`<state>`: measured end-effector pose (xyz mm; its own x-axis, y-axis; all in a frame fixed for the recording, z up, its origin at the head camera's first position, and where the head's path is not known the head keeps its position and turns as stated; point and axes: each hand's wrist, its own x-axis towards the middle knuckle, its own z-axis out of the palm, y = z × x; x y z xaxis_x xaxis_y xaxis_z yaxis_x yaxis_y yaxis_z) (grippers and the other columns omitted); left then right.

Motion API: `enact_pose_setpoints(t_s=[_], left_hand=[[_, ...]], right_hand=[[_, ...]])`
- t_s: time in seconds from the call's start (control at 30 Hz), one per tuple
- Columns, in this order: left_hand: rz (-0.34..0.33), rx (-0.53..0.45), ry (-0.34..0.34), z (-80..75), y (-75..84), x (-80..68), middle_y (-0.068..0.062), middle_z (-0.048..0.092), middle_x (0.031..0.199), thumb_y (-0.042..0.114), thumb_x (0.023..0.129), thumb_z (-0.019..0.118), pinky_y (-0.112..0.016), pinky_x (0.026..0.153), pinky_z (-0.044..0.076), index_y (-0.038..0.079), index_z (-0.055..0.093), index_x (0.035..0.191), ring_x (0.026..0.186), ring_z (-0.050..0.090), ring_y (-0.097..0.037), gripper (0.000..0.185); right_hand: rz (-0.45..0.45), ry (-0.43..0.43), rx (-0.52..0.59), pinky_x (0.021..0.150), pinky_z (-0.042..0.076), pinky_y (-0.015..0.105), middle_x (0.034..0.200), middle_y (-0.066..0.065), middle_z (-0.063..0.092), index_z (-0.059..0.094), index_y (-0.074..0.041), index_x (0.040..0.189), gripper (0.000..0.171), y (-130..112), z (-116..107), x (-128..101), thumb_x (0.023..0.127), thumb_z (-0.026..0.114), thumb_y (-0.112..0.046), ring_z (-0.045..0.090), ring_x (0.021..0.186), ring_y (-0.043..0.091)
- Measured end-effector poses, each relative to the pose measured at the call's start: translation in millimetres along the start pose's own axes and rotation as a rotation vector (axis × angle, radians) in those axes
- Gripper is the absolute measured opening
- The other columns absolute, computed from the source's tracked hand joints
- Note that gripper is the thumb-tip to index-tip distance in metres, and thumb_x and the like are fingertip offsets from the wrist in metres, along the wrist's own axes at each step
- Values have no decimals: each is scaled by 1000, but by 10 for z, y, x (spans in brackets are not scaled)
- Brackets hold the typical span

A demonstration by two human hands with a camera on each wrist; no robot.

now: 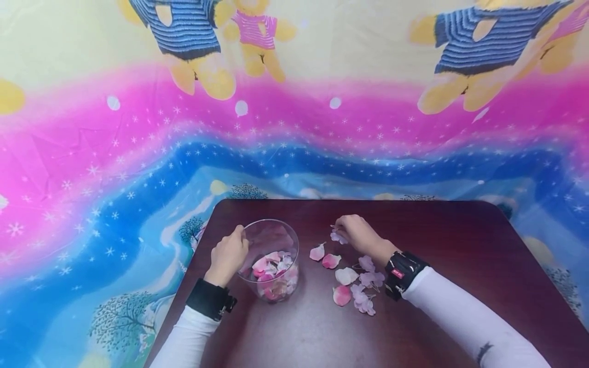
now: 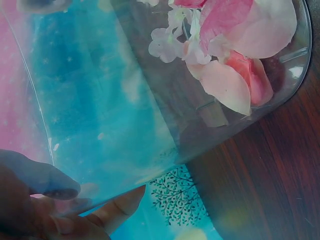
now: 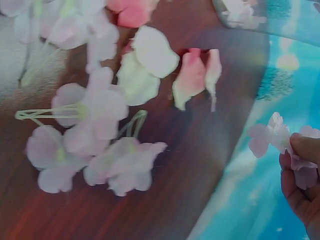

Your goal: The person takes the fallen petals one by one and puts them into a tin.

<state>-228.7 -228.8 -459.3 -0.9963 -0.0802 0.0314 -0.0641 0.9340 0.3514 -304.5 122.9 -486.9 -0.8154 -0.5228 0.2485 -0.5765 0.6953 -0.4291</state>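
Note:
My left hand [image 1: 230,253] grips the rim of a clear glass bowl [image 1: 294,245], thumb on one side of the wall and fingers on the other. Inside the bowl lie pink and white petals [image 2: 225,85] and small pale blossoms [image 2: 166,45]. Beyond the loose petals, my right hand [image 1: 361,235] pinches a pale lilac artificial blossom [image 3: 275,135] between thumb and fingers. More lilac blossoms [image 1: 371,278] with thin green stems lie on the table near the right wrist. Between them and the bowl are a white petal [image 1: 346,276] and several pink petals [image 1: 341,295].
The dark red-brown table [image 1: 313,337] has rounded far corners. Behind it hangs a colourful cloth [image 1: 294,117] printed with bears, snowflakes and trees. Black straps with cameras [image 1: 209,301] sit on both wrists, over white sleeves [image 1: 465,317].

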Motion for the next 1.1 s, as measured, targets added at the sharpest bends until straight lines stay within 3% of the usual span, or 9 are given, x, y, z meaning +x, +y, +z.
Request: enact_pose_setpoints(t_s=[0.23,0.47,1.1], left_hand=[[-5,1,1,7,1,-2,-6,54,67,20,101,50,-36,52,40,11,55,108,58,54,-24,12],[-2,3,11,11,-4,-4,-6,55,67,19,101,50,-38,53,42,11,55,106,60,56,-25,11],[-11,-3,21,10,15,-10,-7,58,69,19,100,50,-39,54,44,11,55,107,62,59,-27,11]], right_hand=[[-14,41,3,76,57,37,88,6,76,76,-5,90,5,-114,-161,57,89,72,-1,70,81,17],[-90,107,-2,76,57,37,89,7,76,75,-3,92,6,-251,-302,89,88,72,0,72,82,20],[-249,166,4,80,56,33,90,3,72,72,-9,94,8,-975,-612,117,90,72,-2,68,85,14]])
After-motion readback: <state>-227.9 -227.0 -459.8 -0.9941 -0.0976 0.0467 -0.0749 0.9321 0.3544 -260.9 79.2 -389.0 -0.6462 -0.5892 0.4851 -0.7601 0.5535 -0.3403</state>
